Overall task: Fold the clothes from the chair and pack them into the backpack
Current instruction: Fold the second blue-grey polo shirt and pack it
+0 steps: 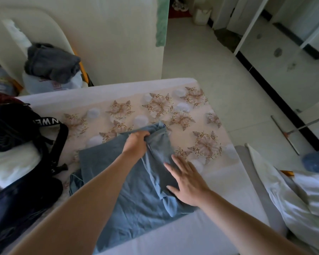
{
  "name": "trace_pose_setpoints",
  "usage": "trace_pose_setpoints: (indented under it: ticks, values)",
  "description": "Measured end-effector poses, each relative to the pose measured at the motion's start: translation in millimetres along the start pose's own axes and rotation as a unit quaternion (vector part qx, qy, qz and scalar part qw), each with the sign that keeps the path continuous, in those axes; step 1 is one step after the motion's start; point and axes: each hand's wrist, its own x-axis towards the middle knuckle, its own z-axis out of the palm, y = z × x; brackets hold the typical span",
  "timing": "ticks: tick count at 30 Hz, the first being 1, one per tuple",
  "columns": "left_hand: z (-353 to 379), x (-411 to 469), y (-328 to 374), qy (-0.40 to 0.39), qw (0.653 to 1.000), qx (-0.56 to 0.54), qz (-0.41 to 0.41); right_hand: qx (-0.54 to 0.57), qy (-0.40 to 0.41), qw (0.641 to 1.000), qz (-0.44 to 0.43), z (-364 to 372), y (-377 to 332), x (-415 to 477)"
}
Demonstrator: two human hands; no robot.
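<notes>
Only readable writing from my feed: white caps on a black strap [46, 123] of the backpack [31, 199], approx "N WE", rest cut off by the strap's curve. There's some red print on a pale bag [50, 84] under the grey clothes [52, 65], too small to read. No brand legible elsewhere.

The blue garment [136, 196] lies spread on the bed [191, 111], over the flowered sheet, running from mid-frame down toward the near edge. Its top end is bunched up.

Left hand [136, 144] is at the garment's far end, fingers curled round a fold of the blue fabric and pinching it up off the bed. Right hand [188, 183] is flat w/ fingers spread and straight, palm down on the garment's right side, resting on a darker folded-over panel; it grasps nothing. The two hands are near each other, left further up the bed, right nearer me and toward the garment's right edge.

The backpack sits on the bed's left side, just beside the garment's left edge, mouth open w/ something white inside. The grey clothes are piled at top left by a yellow frame, well apart from the hands; I can't tell if that frame is the chair. A white pillow [293, 199] lies at lower right.
</notes>
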Motion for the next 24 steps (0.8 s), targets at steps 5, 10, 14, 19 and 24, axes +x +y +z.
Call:
trace_pose_setpoints:
  ticks: [5, 10, 14, 19, 24]
  values:
    - [9.4, -7.3, -3.6, 0.111, 0.966, 0.202, 0.113, -0.005, -0.017, 0.998, -0.057, 7.6, -3.6, 6.3]
    - [44.7, -30.0, -21.9, -0.012, 0.924, 0.303, 0.235, 0.009, 0.018, 0.999, -0.039, 7.7, -14.7, 20.8]
    - [50.2, -48.0, -29.3, -0.067, 0.933, 0.323, 0.145, -0.002, -0.042, 0.997, -0.063, 12.2, -9.5, 24.5]
    - [49.2, -98.9, -29.4, -0.009, 0.966, 0.211, 0.149, 0.015, -0.056, 0.997, -0.051, 8.3, -9.6, 18.5]
    - [64.7, -166.5, -40.1, -0.084, 0.965, 0.189, 0.162, -0.013, -0.083, 0.996, -0.038, 10.6, -31.8, -6.6]
